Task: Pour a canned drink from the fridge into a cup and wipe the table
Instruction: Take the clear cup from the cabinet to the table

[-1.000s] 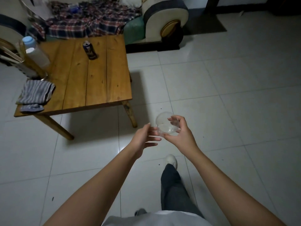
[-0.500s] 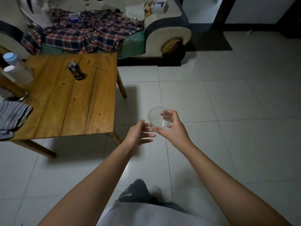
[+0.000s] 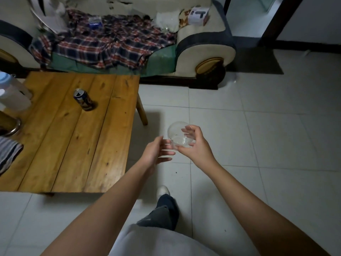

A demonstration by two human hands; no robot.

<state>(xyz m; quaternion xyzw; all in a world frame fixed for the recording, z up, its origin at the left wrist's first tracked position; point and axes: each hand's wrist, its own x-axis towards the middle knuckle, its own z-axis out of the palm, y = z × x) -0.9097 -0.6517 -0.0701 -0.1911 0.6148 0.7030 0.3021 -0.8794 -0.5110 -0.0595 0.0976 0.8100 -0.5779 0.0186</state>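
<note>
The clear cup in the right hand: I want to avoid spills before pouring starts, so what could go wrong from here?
The clear cup is held over bare tile floor, gripped only by the right hand at its side; thin plastic could slip or buckle. The left hand is open beside it, not supporting. The can stands alone on the wooden table, so a careless placing could knock it over.

**Clear cup held over the tiled floor**

The right hand point(image 3: 195, 146) grips a clear plastic cup point(image 3: 178, 134), its fingers point(image 3: 188, 129) curled round the rim. The left hand point(image 3: 155, 152) is just beside it, fingers straight and relaxed. To the left, a dark can point(image 3: 83, 99) stands on the wooden desk point(image 3: 77, 145), with a striped cloth point(image 3: 8, 154) at the desk's left edge. A sofa point(image 3: 203, 50) draped with a plaid shirt point(image 3: 108, 43) lies beyond.
</note>
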